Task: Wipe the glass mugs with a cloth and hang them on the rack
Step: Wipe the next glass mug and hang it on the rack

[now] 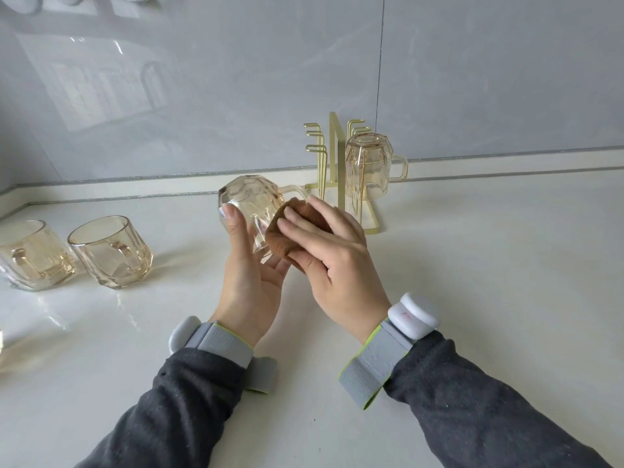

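**A:** What fills most of the view?

**B:** A glossy grey wall (472,79) above a white countertop (489,282). Two dark sleeves (489,410) reach in from the bottom edge.

**A:** And on the counter?

**B:** A gold wire rack (333,153) stands near the wall, right of centre. A hung mug (369,163) of amber glass sits upside down on its right pegs, handle pointing right. Far left, well apart from the rack, an outer mug (32,255) and an inner mug (111,255) stand upright, just beside each other.

**A:** The hands?

**B:** The left hand (250,285) grips the held mug (250,201) above the counter, just in front of the rack. The mug is tipped on its side, with the thumb along its near face and the fingers beneath. The right hand (337,265) curls round a bunched brown cloth (287,231), pressing it against the mug's lower right end.

**A:** Anything smaller?

**B:** Grey straps (219,342) with white units sit on both wrists.
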